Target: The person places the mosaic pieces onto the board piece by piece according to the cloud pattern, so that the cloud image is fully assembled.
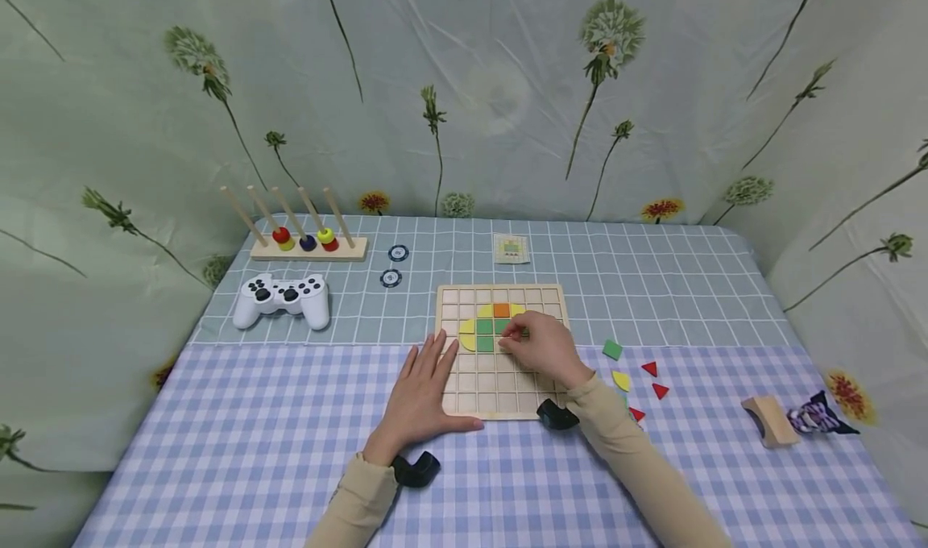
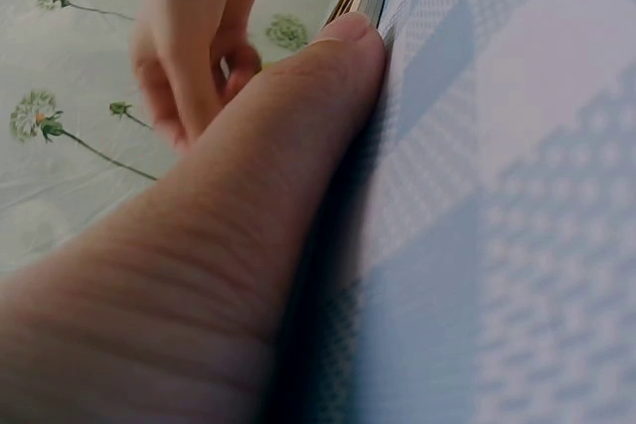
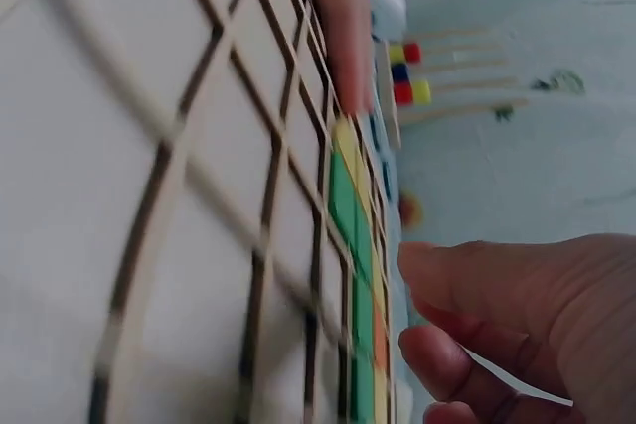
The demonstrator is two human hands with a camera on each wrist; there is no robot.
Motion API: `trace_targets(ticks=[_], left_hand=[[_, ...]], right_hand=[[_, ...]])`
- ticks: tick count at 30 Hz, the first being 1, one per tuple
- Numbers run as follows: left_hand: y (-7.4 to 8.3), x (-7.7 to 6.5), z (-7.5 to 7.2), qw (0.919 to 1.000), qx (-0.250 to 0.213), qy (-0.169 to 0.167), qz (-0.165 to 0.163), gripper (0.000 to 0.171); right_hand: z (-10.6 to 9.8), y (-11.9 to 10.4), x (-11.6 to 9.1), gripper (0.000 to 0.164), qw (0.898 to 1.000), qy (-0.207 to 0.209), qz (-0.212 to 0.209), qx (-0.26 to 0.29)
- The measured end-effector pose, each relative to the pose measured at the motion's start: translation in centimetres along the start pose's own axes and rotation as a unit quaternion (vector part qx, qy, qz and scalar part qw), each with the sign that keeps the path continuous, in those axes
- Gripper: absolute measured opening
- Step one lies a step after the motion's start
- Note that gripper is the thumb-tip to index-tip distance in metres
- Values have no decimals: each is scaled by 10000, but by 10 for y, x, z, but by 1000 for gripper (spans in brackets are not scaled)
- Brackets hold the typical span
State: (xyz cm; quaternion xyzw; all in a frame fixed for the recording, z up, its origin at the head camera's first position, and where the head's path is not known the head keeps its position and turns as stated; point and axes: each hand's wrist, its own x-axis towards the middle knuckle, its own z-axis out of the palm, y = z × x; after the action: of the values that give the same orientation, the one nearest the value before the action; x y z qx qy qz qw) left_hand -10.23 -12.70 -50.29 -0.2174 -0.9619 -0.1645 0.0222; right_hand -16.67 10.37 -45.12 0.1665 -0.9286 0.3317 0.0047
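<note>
A pale wooden grid board (image 1: 500, 387) lies on the table with green square tiles (image 1: 485, 343), an orange square tile (image 1: 501, 310) and yellow rounded tiles (image 1: 467, 327) in its compartments. My left hand (image 1: 423, 395) rests at the board's left side, fingers extended and spread over its edge, thumb along its front edge. Over the board's middle, beside the green tiles, is my right hand (image 1: 538, 343). Its fingers are bent down, and in the right wrist view the thumb (image 3: 477, 280) and a fingertip (image 3: 432, 350) show close together; I cannot tell whether they hold a tile.
Right of the board lie a green tile (image 1: 612, 349), a yellow tile (image 1: 621, 380) and red triangles (image 1: 660, 390). Farther right are a wooden arch block (image 1: 770, 421) and a purple wrapped item (image 1: 819, 416). Behind are a game controller (image 1: 281, 300), peg stand (image 1: 308, 250), chips (image 1: 391, 278) and pattern card (image 1: 511, 249).
</note>
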Motion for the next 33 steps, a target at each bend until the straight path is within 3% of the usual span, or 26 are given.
trace_targets(ticks=[9,15,24,33], left_hand=[[0,-2,-1,9999,-97,47,5,123],[0,-1,-1,9999,-160,-30,0,123],[0,0,-1,9999,-160,-32,-15,123],[1,0,0,9999,-133,-32,-29,123]], right_hand=[[-47,49,-31,13,9956,590,700,-187],[-70,74,-55,18,9899,748,1073,-550],[-82,87,-69,29,9835,456,1574,-763],[-76,90,-70,19,9863,302,1499,-626]])
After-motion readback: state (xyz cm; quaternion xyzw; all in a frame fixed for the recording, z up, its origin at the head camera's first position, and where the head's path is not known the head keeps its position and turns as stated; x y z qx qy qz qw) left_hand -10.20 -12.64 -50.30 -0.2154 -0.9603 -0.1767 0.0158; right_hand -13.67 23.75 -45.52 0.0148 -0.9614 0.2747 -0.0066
